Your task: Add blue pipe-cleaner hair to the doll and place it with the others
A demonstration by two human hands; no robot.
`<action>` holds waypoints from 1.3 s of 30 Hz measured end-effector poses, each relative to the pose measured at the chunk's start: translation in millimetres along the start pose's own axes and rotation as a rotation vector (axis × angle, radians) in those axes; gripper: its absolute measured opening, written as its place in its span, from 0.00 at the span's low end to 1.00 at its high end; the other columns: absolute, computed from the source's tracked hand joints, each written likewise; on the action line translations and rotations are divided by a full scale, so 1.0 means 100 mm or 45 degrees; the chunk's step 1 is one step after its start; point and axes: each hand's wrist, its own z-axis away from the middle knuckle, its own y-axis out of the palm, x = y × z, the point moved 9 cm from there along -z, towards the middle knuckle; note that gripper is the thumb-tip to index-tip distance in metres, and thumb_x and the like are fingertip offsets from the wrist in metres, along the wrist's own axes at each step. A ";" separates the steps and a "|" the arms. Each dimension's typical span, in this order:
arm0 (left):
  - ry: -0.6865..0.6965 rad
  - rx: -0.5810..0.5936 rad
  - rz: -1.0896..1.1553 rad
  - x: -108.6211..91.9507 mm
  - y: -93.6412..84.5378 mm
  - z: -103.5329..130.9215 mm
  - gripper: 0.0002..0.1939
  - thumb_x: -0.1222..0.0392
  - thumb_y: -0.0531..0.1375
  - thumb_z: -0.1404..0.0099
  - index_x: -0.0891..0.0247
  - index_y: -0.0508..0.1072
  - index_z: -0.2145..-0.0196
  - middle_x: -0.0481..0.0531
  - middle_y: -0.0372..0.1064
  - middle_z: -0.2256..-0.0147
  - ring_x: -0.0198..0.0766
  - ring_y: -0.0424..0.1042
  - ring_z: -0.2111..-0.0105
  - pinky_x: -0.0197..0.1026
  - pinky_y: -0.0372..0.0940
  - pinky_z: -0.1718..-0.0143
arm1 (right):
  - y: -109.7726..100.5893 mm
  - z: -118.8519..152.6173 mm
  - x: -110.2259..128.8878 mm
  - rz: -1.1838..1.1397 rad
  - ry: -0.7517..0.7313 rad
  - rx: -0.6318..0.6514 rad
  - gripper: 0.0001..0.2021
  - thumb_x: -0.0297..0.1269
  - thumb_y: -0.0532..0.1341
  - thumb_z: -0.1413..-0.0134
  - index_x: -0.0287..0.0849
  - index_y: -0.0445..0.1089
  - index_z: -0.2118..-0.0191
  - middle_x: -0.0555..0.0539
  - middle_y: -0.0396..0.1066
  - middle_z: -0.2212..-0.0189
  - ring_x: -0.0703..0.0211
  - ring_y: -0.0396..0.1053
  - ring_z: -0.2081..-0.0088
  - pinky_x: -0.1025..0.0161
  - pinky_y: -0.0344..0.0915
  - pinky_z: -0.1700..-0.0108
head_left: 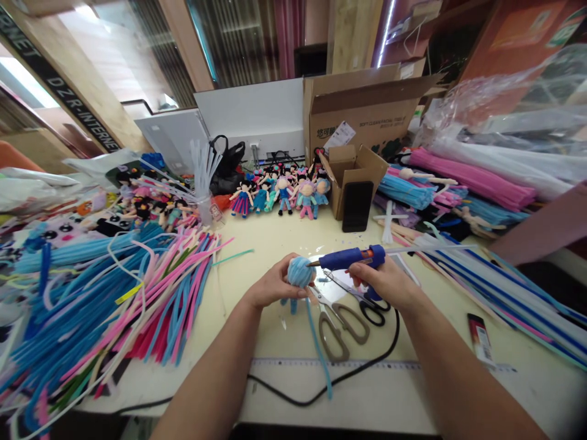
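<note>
Left hand (pixel 273 284): closed in a light grip on the wound light-blue piece (pixel 300 271), thumb and fingers around its lower part.
Right hand (pixel 389 282): gripping the blue glue gun (pixel 342 259), nozzle at or very near the piece (contact unclear).
Blue piece: held up over the table (pixel 250 235), short stubs below; a loose light-blue strand (pixel 321 354) trails toward the ruler (pixel 293 362).
Nearby: grey-handled scissors (pixel 326 304), just beside the strand.
Step in hand: probably gluing the wound surface.
Next move calls for: steady left grip, careful nozzle placement, fingertips clear (hot tip, presumably).
</note>
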 end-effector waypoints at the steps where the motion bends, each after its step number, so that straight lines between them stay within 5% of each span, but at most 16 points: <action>1: 0.003 0.002 0.001 0.00 0.00 0.00 0.25 0.60 0.71 0.56 0.62 0.66 0.62 0.52 0.71 0.64 0.40 0.71 0.65 0.40 0.65 0.63 | 0.00 0.00 -0.01 -0.002 0.002 -0.002 0.19 0.50 0.60 0.51 0.41 0.68 0.82 0.48 0.69 0.82 0.60 0.65 0.77 0.65 0.59 0.75; 29: 0.080 0.026 0.014 0.01 -0.02 -0.01 0.25 0.64 0.70 0.54 0.63 0.65 0.60 0.50 0.70 0.65 0.38 0.71 0.65 0.40 0.66 0.63 | -0.01 0.00 0.03 0.029 0.084 -0.018 0.18 0.50 0.59 0.55 0.41 0.66 0.84 0.48 0.67 0.83 0.61 0.63 0.78 0.64 0.60 0.75; 39: 0.027 -0.128 -0.010 0.02 -0.12 -0.02 0.23 0.62 0.70 0.54 0.66 0.66 0.62 0.53 0.71 0.67 0.37 0.72 0.70 0.35 0.66 0.74 | -0.39 0.15 -0.04 0.182 0.082 -0.410 0.14 0.49 0.62 0.54 0.43 0.76 0.72 0.49 0.73 0.78 0.56 0.67 0.75 0.61 0.63 0.74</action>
